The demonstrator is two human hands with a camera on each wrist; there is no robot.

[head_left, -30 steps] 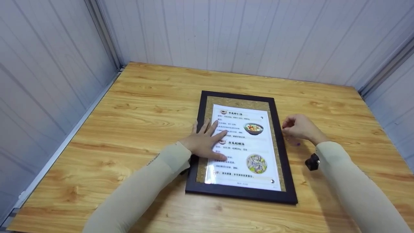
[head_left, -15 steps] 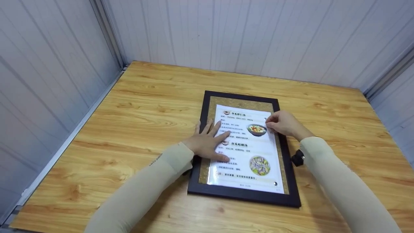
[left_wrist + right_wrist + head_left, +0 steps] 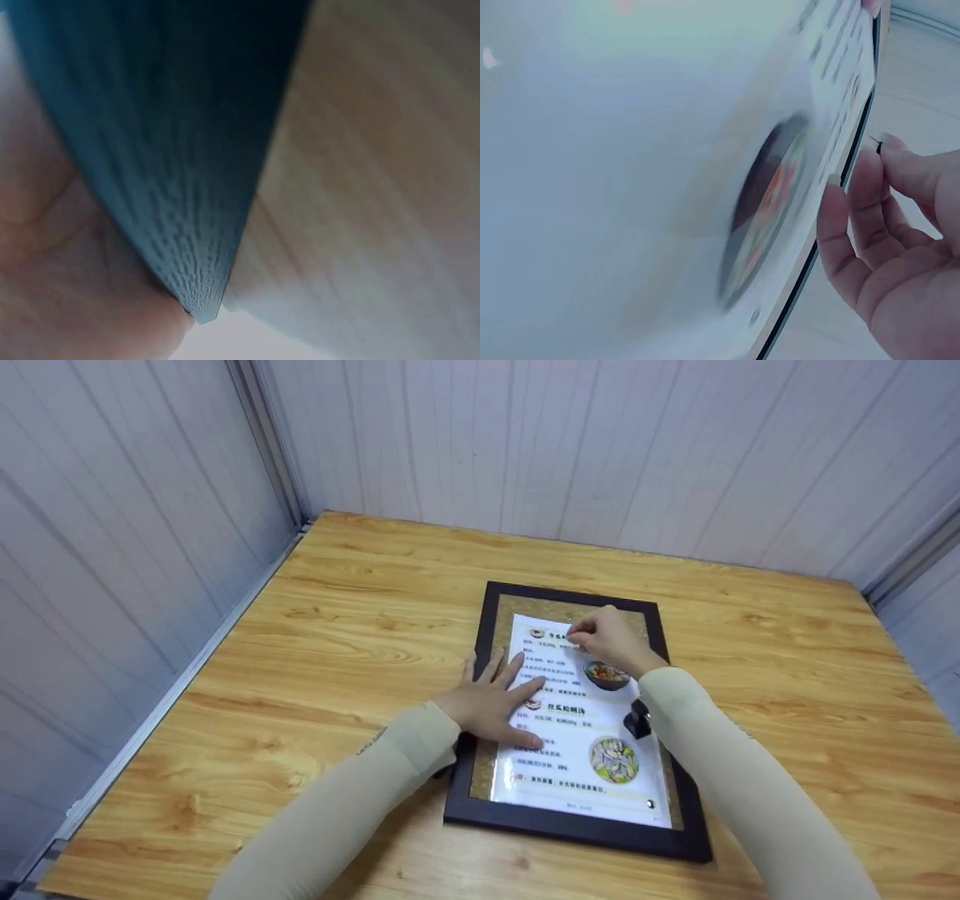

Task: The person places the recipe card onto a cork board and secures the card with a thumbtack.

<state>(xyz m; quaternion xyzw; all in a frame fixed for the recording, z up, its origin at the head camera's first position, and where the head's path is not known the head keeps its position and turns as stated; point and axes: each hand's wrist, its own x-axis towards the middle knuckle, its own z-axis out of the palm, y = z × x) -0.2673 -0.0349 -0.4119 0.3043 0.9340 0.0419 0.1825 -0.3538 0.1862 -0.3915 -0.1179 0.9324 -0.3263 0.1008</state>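
Observation:
A black-framed cork board (image 3: 570,829) lies flat on the wooden table (image 3: 337,607), with a glossy printed menu sheet (image 3: 577,727) on it. My left hand (image 3: 499,694) presses flat, fingers spread, on the sheet's left side and the frame's left edge. My right hand (image 3: 579,634) hovers over the sheet's top edge with curled fingers. In the right wrist view it pinches a small dark pin (image 3: 877,142) beside the sheet (image 3: 667,187). A pin (image 3: 651,804) sits at the sheet's lower right corner. The left wrist view shows only the blurred frame edge (image 3: 172,150) and my palm (image 3: 67,285).
White panelled walls (image 3: 525,450) close the table in at the back and on both sides. Bare wood surrounds the frame. A black camera mount (image 3: 638,718) sits on my right wrist above the sheet.
My right hand moved from the table right of the frame to the sheet's top right corner, then left along its top edge. The left hand stayed pressed down.

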